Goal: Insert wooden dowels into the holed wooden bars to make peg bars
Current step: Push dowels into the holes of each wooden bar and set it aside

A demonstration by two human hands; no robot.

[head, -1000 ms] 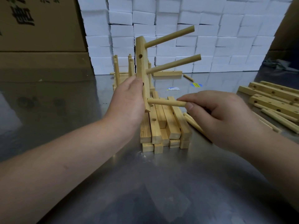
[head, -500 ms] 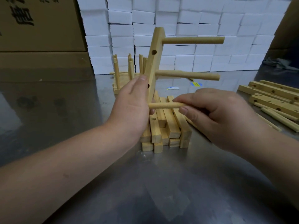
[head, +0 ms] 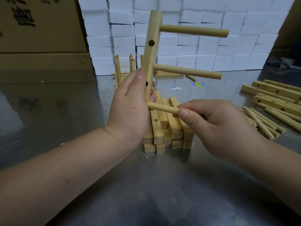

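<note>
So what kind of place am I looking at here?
Probably a small workshop or warehouse assembly bench: a metal worktable with loose dowels and holed bars, stacked white blocks and cardboard cartons behind.

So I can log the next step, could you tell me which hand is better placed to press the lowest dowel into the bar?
The right hand: it pinches the lowest dowel, whose tip meets the bar near its lower end. The left hand grips the bar.
</note>
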